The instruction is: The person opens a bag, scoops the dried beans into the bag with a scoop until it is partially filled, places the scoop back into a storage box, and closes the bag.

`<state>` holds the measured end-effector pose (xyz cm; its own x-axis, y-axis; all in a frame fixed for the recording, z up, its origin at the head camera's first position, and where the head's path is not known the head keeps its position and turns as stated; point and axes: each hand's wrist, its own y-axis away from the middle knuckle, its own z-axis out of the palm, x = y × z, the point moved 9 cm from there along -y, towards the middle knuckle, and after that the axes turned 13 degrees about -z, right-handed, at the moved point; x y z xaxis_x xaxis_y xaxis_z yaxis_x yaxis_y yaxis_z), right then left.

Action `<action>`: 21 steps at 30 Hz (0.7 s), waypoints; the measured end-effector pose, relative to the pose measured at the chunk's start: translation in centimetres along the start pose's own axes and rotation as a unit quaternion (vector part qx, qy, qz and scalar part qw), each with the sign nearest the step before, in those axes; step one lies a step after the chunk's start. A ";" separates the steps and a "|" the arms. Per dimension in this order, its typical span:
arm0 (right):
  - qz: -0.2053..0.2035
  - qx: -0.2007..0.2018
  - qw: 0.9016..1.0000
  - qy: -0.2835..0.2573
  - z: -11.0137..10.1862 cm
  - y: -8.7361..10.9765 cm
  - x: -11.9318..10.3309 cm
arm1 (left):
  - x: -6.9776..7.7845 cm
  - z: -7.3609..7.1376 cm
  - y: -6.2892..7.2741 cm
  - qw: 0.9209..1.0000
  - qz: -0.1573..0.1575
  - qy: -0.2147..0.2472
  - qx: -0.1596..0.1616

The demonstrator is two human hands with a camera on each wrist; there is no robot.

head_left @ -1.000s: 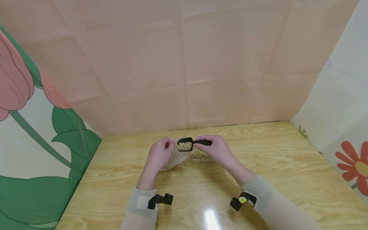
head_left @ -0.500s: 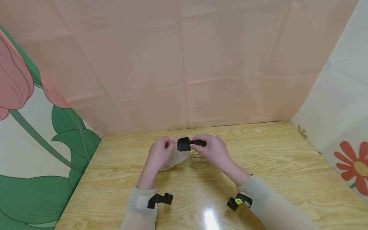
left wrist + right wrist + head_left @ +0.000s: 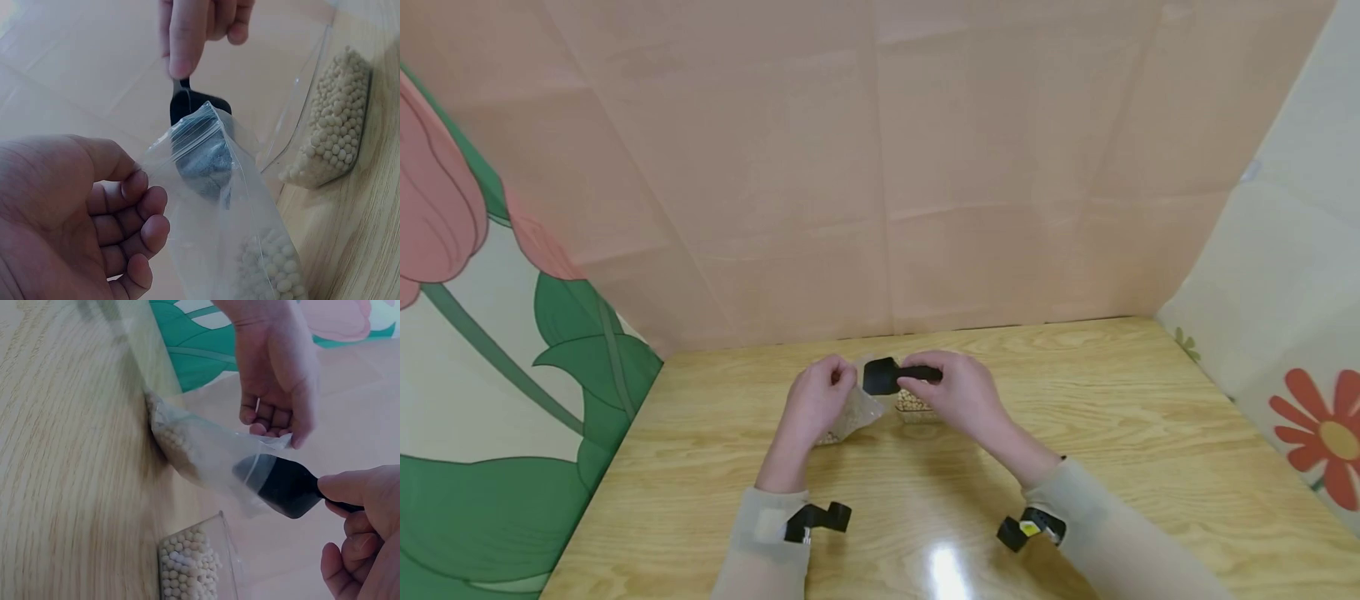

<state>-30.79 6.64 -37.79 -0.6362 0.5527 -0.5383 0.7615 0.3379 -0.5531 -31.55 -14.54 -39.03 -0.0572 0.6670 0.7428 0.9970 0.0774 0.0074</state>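
Note:
My left hand (image 3: 816, 400) pinches the rim of a clear zip bag (image 3: 250, 219) between thumb and index finger. The bag stands on the table with pale round beans (image 3: 275, 269) in its bottom. In my right hand (image 3: 962, 396) I grip the handle of a black scoop (image 3: 881, 377). Its bowl is turned over, its back facing up, and its front end reaches into the bag's mouth, as the right wrist view shows (image 3: 287, 487). Whether beans are left in the bowl is hidden. Just right of the bag sits a clear box (image 3: 917, 415), holding more beans.
The wood-grained table (image 3: 700, 467) extends to both sides and in front of the hands. A pinkish cloth (image 3: 880, 208) hangs behind it. Panels with printed flowers, such as a red flower (image 3: 1337, 437), stand at left and right.
A second ago the scoop was level and full of beans. My right hand has turned it over toward the bag and shifted slightly left. The left hand keeps its place.

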 end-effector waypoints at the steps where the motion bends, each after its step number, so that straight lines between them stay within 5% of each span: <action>1: 0.008 -0.001 1.000 -0.009 -0.2 0.1 0.2 | 0.0 0.0 0.0 1.000 0.002 0.000 0.001; 11: 0.067 -0.017 0.996 -0.061 -2.8 1.2 2.1 | 0.2 -0.1 -0.1 1.000 0.007 -0.001 0.009; 21: 0.076 -0.018 0.996 -0.044 -5.7 1.9 3.9 | 0.1 0.0 0.0 1.000 0.003 -0.002 0.000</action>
<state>-31.13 13.79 -37.27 -0.5207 0.5318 -0.6678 0.8526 0.2839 -0.4387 -31.61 -14.44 -38.94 -0.0517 0.6710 0.7397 0.9972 0.0742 0.0024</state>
